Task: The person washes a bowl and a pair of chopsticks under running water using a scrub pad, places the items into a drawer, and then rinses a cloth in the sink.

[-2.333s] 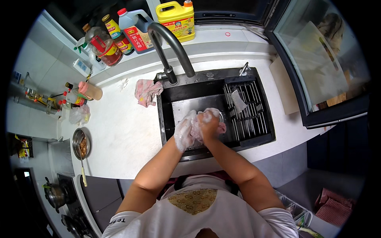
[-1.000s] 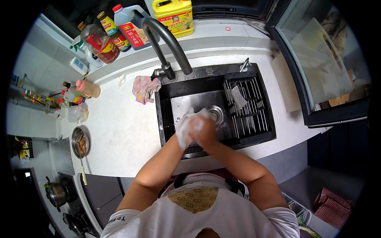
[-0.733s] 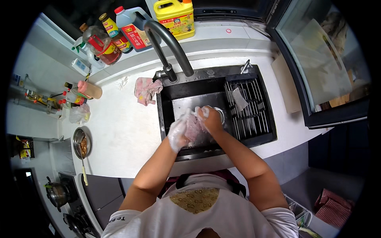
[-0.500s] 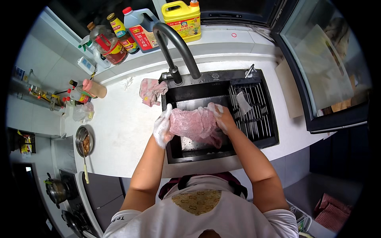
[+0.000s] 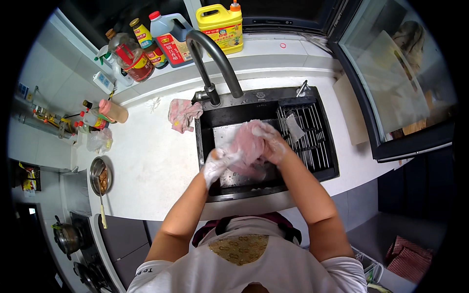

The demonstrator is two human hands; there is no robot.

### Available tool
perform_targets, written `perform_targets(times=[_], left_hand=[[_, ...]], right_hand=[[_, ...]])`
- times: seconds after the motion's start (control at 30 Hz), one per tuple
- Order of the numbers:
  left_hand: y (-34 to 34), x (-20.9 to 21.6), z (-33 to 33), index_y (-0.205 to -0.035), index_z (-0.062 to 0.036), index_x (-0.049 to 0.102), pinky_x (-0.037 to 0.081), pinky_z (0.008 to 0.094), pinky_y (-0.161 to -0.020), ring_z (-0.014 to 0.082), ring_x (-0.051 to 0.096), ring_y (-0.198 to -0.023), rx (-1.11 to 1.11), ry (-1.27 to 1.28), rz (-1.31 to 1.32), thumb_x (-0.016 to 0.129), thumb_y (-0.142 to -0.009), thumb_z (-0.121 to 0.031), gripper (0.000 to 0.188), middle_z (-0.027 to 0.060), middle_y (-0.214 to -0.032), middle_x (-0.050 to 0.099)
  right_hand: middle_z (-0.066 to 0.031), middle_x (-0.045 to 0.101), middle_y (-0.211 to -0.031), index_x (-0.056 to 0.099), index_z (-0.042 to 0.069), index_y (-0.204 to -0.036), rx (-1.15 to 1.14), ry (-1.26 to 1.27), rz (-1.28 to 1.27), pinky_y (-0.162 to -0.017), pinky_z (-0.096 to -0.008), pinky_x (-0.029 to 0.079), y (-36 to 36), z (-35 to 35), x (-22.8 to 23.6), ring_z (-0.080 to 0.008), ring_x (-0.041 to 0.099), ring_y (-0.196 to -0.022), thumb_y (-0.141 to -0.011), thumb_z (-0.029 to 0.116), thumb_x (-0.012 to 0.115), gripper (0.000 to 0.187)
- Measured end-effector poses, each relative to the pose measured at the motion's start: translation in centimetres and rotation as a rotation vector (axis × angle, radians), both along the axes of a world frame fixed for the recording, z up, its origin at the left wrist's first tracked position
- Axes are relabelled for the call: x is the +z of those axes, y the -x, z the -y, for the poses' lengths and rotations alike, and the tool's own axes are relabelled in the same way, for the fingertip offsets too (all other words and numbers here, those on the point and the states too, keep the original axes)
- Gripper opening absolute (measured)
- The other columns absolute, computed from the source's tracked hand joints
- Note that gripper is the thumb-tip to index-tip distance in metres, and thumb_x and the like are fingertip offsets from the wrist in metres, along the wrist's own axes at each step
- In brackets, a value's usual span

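Observation:
A soapy pink cloth (image 5: pixel 248 145) is bunched up over the basin of the black sink (image 5: pixel 222 196), its lower part smeared by motion. My right hand (image 5: pixel 273 145), foam on its fingers, is closed round the cloth's right side. On the other side my left hand (image 5: pixel 217 163), white with suds, grips the cloth's left edge; its fingers are partly blurred. The dark grey faucet (image 5: pixel 215 51) arches above the sink's back edge.
A rack (image 5: pixel 308 139) with a whitish piece on it covers the sink's right side. Another pink cloth (image 5: pixel 184 115) lies left of the faucet. A metal bowl (image 5: pixel 95 183) sits at the far left. Bottles and a yellow jug (image 5: pixel 222 31) line the ledge; an open window (image 5: pixel 371 117) juts in at right.
The cloth was stretched wide between my hands and is now gathered into a bunch. My left hand has moved right, closer to my right hand.

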State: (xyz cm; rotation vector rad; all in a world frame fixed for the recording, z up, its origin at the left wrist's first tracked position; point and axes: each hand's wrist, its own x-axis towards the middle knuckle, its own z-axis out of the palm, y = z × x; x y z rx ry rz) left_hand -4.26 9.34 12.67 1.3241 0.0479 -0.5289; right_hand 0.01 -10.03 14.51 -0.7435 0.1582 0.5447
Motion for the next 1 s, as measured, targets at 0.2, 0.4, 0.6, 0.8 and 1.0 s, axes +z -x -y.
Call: perform_targets(times=[0.2, 0.4, 0.6, 0.8, 1.0], left_hand=[[-0.1, 3.3, 0.4, -0.106, -0.0021, 0.050, 0.050, 0.0333, -0.079, 0.0218, 0.059, -0.091, 0.287, 0.425, -0.147, 0.052, -0.089, -0.028, 0.031, 0.0118, -0.099, 0.059], [-1.9, 0.9, 1.9, -0.106, 0.0015, 0.051, 0.049, 0.0384, -0.082, 0.0298, 0.057, -0.094, 0.437, 0.566, -0.274, 0.039, -0.090, -0.049, 0.054, 0.0175, -0.101, 0.058], [-0.9, -0.1, 5.0, -0.082, -0.0068, 0.054, 0.047, 0.0301, -0.062, 0.0210, 0.055, -0.069, 0.254, 0.733, -0.403, 0.053, -0.084, -0.030, 0.024, 0.0074, -0.080, 0.056], [-1.3, -4.0, 3.0, -0.083, -0.0098, 0.053, 0.045, 0.0399, -0.069, 0.0243, 0.054, -0.078, -0.091, 0.939, -0.466, 0.045, -0.087, -0.034, 0.026, 0.0086, -0.082, 0.055], [-0.4, 0.9, 5.0, -0.092, -0.0128, 0.053, 0.045, 0.0403, -0.070, 0.0283, 0.055, -0.080, 0.160, 0.684, -0.540, 0.034, -0.091, -0.044, 0.036, 0.0114, -0.087, 0.056]], right_hand=[[-0.0015, 0.057, -0.096, 0.054, 0.006, -0.117, 0.110, 0.675, 0.224, -0.054, -0.0187, 0.038, 0.7, 1.6, -1.1, -0.0052, 0.051, -0.069, -0.082, 0.009, 0.059, 0.036], [-0.0104, 0.057, -0.101, 0.058, 0.001, -0.105, -0.473, 0.816, 0.409, -0.086, -0.0322, 0.042, 3.0, -5.2, -6.7, -0.0184, 0.054, -0.096, -0.087, 0.020, 0.055, 0.026], [-0.0136, 0.058, -0.091, 0.058, -0.001, -0.089, -0.542, 0.968, 0.643, -0.076, -0.0306, 0.045, 3.7, -6.1, -4.6, -0.0228, 0.057, -0.087, -0.077, 0.013, 0.062, 0.018], [-0.0124, 0.058, -0.077, 0.057, 0.002, -0.083, -0.694, 1.156, 0.633, -0.068, -0.0304, 0.046, 6.1, -9.1, -3.3, -0.0228, 0.059, -0.074, -0.080, 0.009, 0.057, 0.007], [-0.0189, 0.059, -0.080, 0.060, 0.004, -0.091, -0.555, 1.191, 0.729, -0.069, -0.0375, 0.046, 4.7, -6.3, -6.6, -0.0347, 0.059, -0.075, -0.077, 0.006, 0.053, 0.016]])
